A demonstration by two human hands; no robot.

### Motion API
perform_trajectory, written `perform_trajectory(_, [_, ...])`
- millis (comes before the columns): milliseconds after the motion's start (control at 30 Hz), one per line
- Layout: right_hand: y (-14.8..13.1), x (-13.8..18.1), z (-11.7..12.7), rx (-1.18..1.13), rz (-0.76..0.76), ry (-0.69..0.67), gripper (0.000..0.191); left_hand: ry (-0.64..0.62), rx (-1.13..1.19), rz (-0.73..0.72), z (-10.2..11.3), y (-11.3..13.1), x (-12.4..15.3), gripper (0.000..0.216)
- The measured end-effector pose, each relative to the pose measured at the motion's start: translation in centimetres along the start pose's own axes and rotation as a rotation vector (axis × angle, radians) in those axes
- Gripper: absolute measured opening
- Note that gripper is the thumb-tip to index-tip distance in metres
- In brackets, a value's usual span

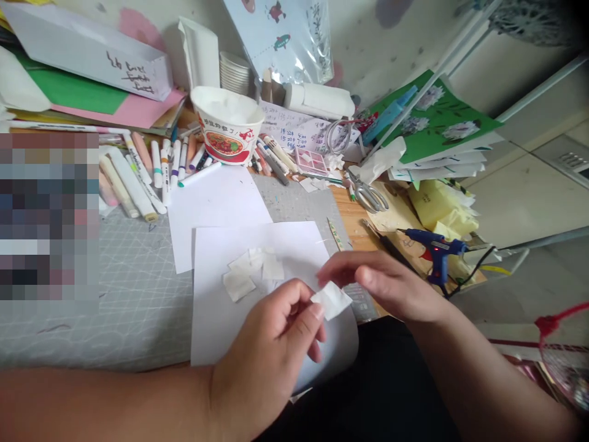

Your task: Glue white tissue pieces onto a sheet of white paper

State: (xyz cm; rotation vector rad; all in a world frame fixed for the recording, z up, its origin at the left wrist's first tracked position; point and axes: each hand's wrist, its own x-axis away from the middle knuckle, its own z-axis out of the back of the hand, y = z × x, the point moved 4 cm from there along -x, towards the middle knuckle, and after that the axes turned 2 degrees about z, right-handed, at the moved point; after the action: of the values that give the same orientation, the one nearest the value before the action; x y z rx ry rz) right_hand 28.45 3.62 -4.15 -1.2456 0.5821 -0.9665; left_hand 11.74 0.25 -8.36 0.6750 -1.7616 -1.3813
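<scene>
My left hand [271, 350] pinches a small white paper piece [332, 299] between thumb and fingers, low in the middle of the view. My right hand [386, 283] is at the same piece from the right, its fingers curled toward the far edge. Both hands hover over a white paper sheet [221, 307] that lies on a grey cutting mat [119, 294]. Several small white paper squares [252, 270] lie on that sheet, just beyond my left hand.
A second white sheet [214, 202] lies further back. Behind it are several markers [151, 172], a paper noodle cup [227, 126], scissors [368, 193] and stacked coloured papers [92, 101]. A blue glue gun [435, 250] stands at the right on the wooden table edge.
</scene>
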Motion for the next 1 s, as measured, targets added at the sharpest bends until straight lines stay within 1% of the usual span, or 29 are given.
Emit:
perform_trajectory(33, [0.3, 0.4, -0.4, -0.062, -0.089, -0.059, 0.041, 0.016, 0.001, 0.001, 0.1, 0.0, -0.2, 0.03])
perform_trajectory(67, [0.5, 0.7, -0.8, -0.112, -0.154, -0.075, 0.04, 0.026, -0.011, -0.005, 0.2, 0.1, -0.4, 0.03])
perform_trajectory(133, [0.7, 0.9, -1.2, -0.168, -0.2, 0.0, 0.034, 0.037, -0.045, -0.01, 0.2, 0.2, -0.6, 0.03])
perform_trajectory(200, [0.8, 0.8, -1.2, -0.151, -0.17, 0.108, 0.026, 0.04, -0.077, -0.014, 0.1, 0.3, -0.3, 0.031])
perform_trajectory(267, [0.7, 0.5, -0.7, -0.095, -0.07, 0.234, 0.02, 0.025, -0.152, -0.057, -0.2, 0.3, 0.2, 0.031])
perform_trajectory(300, [0.6, 0.2, -0.5, -0.049, -0.012, 0.307, 0.017, -0.003, -0.232, -0.119, -0.5, 0.2, 0.6, 0.03])
perform_trajectory(333, [0.5, 0.0, -0.3, 0.019, 0.05, 0.38, 0.014, -0.058, -0.341, -0.229, -1.0, 0.2, 1.0, 0.028])
perform_trajectory(367, [0.3, -0.3, -0.3, 0.107, 0.12, 0.437, 0.012, -0.129, -0.477, -0.376, -1.6, 0.1, 1.5, 0.025])
perform_trajectory(400, [0.0, -0.7, -0.7, 0.213, 0.191, 0.464, 0.009, -0.206, -0.632, -0.54, -2.3, -0.1, 2.0, 0.024])
perform_trajectory(433, [-0.3, -1.2, -1.3, 0.331, 0.256, 0.46, 0.006, -0.283, -0.78, -0.703, -3.0, -0.4, 2.5, 0.024])
perform_trajectory(467, [-0.5, -1.6, -2.2, 0.453, 0.324, 0.436, 0.004, -0.339, -0.912, -0.818, -3.6, -0.9, 2.9, 0.025])
perform_trajectory(500, [-0.7, -2.0, -3.2, 0.578, 0.396, 0.408, 0.004, -0.381, -1.011, -0.886, -3.9, -1.3, 3.1, 0.026])
perform_trajectory(533, [-0.9, -2.4, -4.3, 0.706, 0.469, 0.386, 0.006, -0.412, -1.082, -0.914, -4.1, -1.7, 3.1, 0.026])
perform_trajectory(567, [-0.9, -2.7, -5.3, 0.839, 0.534, 0.373, 0.008, -0.434, -1.127, -0.908, -4.2, -2.0, 3.0, 0.025])
perform_trajectory(633, [-1.0, -3.0, -6.8, 1.07, 0.644, 0.355, 0.012, -0.462, -1.154, -0.886, -4.3, -2.3, 2.7, 0.023])
perform_trajectory(667, [-0.9, -3.1, -7.3, 1.148, 0.681, 0.333, 0.013, -0.455, -1.16, -0.882, -4.3, -2.4, 2.6, 0.023])
perform_trajectory(733, [-0.8, -3.2, -7.8, 1.224, 0.715, 0.265, 0.015, -0.411, -1.158, -0.903, -4.3, -2.6, 2.4, 0.024])
perform_trajectory(867, [-0.8, -3.0, -8.0, 1.229, 0.722, 0.145, 0.018, -0.293, -1.144, -0.973, -4.5, -3.2, 2.3, 0.026])
perform_trajectory(1000, [-1.0, -2.6, -8.1, 1.177, 0.704, 0.095, 0.018, -0.268, -1.149, -0.975, -4.4, -3.3, 2.2, 0.025])
